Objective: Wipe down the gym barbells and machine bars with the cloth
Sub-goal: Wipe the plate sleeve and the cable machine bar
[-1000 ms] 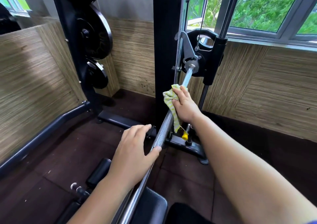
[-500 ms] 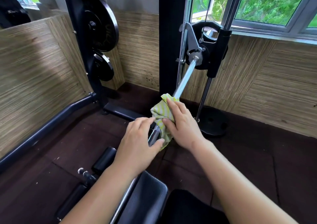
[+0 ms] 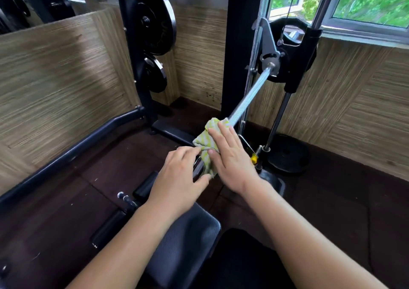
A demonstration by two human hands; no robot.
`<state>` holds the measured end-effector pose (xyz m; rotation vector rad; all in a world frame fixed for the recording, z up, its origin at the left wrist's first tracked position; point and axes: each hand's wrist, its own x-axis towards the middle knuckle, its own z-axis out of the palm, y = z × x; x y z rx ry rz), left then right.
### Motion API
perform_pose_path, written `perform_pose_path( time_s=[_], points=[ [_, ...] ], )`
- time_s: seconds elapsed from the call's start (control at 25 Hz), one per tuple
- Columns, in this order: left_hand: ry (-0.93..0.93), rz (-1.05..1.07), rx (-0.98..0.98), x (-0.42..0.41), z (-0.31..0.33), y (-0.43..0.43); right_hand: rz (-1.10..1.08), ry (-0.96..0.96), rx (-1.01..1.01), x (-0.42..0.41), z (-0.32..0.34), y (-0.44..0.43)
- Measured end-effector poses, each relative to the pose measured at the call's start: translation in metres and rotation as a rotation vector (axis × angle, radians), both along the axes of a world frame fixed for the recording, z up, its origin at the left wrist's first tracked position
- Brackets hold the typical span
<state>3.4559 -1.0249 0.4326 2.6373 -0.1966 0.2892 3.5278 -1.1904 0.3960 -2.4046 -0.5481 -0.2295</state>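
**Item under work.** A steel bar (image 3: 250, 98) is seen running from the centre of the frame up to a black carriage (image 3: 287, 51) at upper right. A yellow-and-white striped cloth (image 3: 204, 143) is wrapped round the bar at frame centre.

**Hands.** The cloth is grasped by the right hand (image 3: 232, 155), fingers laid over it and thumb pressed in from the near side. The bar is clasped just below the cloth by the left hand (image 3: 177, 178), whose fingertips touch the cloth's edge.

**Handling, as judged.** The cloth is thin, soft and light, and it bunches readily, so it is best held closed round the shaft. The bar is rigid and heavy but is carried by the machine. Its upper stretch looks knurled and may drag on the fabric, while the polished part under the left hand is likely to be slippery. Hold is best taken mid-shaft, clear of the carriage hardware.

**Containers.** None is in view – no bucket, spray bottle or bin. The nearest thing to storage is the rack at upper left, where black weight plates (image 3: 155, 23) are hung. A padded bench (image 3: 183, 244) is noted at lower centre.
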Motion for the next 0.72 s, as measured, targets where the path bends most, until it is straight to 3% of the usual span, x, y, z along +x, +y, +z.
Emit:
perform_pose_path(
  time_s=[0.2, 0.4, 0.72],
  points=[
    [0.004, 0.089, 0.006, -0.032, -0.002, 0.006, 0.12, -0.107, -0.067, -0.018, -0.006, -0.002],
    [-0.007, 0.172, 0.021, -0.068, 0.0, 0.017, 0.061, -0.092, -0.055, -0.007, -0.003, -0.008],
    [0.048, 0.33, 0.06, -0.125, -0.001, 0.042, 0.255, -0.174, 0.046, -0.109, -0.017, 0.048]
  ],
)
